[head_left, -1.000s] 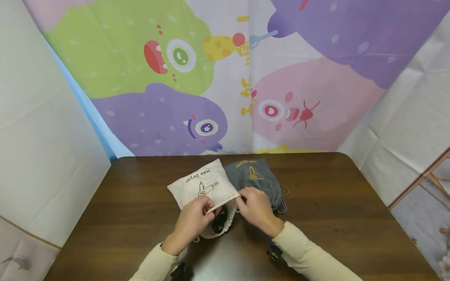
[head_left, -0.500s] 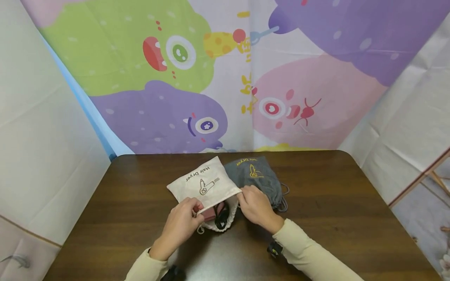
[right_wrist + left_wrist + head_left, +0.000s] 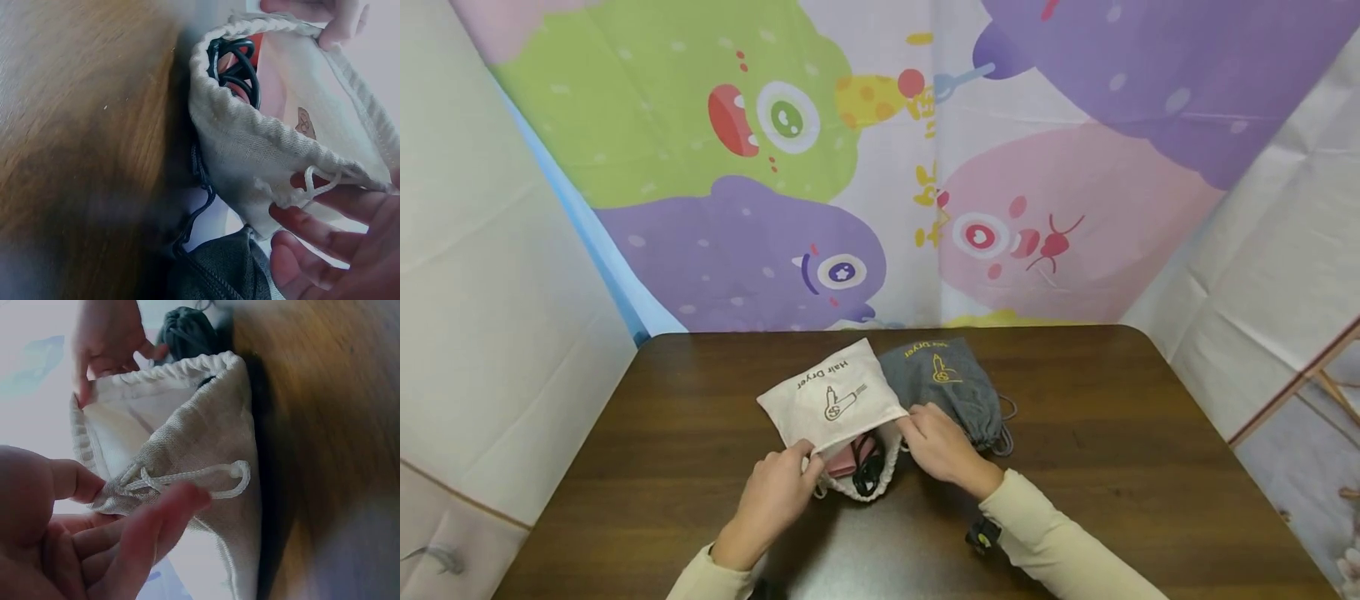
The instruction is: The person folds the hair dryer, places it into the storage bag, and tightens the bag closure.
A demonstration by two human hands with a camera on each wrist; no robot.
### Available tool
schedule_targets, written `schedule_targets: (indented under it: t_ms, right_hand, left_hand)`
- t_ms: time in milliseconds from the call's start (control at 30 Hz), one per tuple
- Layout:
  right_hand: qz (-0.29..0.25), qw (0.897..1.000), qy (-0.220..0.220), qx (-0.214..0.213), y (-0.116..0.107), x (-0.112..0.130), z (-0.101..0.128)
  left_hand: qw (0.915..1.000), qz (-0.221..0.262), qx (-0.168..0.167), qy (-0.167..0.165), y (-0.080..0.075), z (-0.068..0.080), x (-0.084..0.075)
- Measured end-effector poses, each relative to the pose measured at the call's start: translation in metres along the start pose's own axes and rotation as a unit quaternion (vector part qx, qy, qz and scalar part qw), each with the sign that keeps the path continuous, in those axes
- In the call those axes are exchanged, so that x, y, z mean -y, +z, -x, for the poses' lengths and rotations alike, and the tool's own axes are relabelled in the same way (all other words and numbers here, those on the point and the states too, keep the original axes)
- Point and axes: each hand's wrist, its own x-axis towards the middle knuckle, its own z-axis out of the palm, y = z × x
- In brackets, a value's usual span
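On table (image 3: pixel 1075 417): 2 bags; L hand (image 3: pixel 772 494) & R hand (image 3: pixel 936 446) each pinch white bag (image 3: pixel 831 400) rim; grey bag (image 3: pixel 951 379) beside.

The left hand (image 3: pixel 775 492) has slid back toward 7 o'clock along the mouth of the cream bag (image 3: pixel 835 400). A second ago it pinched the rim near the middle of the opening; now it pinches the rim at its left end. The right hand (image 3: pixel 936 446) has shifted slightly toward 9 o'clock on the rim's right end. Between them the mouth has been drawn wider. The black cord (image 3: pixel 868 467), only partly seen a second ago, now shows as a loop, and a pink thing (image 3: pixel 842 461) beside it has come into view.
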Motion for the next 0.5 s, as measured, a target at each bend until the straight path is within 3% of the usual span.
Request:
schedule_targets:
  t_ms: [100,200,267,367,500]
  right_hand:
    - [-0.024,0.999,0.005,0.02,0.0006,0.0004,-0.0007]
    - [-0.041,0.999,0.015,0.026,0.0012,0.0006,-0.0003]
    - [-0.048,0.998,0.022,0.026,0.0012,0.0006,-0.0002]
    - [-0.056,0.998,0.019,0.022,0.0009,0.0002,-0.0007]
    - [-0.063,0.998,0.01,0.02,0.0005,-0.0007,-0.002]
  left_hand:
    - [0.995,0.08,0.05,-0.033,0.0008,0.0025,0.0012]
    - [0.9785,0.18,0.077,-0.065,0.0035,0.0043,0.0041]
    - [0.9671,0.23,0.075,-0.08,0.0051,0.0048,0.0061]
    - [0.9619,0.255,0.054,-0.083,0.0074,0.0042,0.0084]
    - [0.9703,0.227,0.03,-0.077,0.0085,0.003,0.0084]
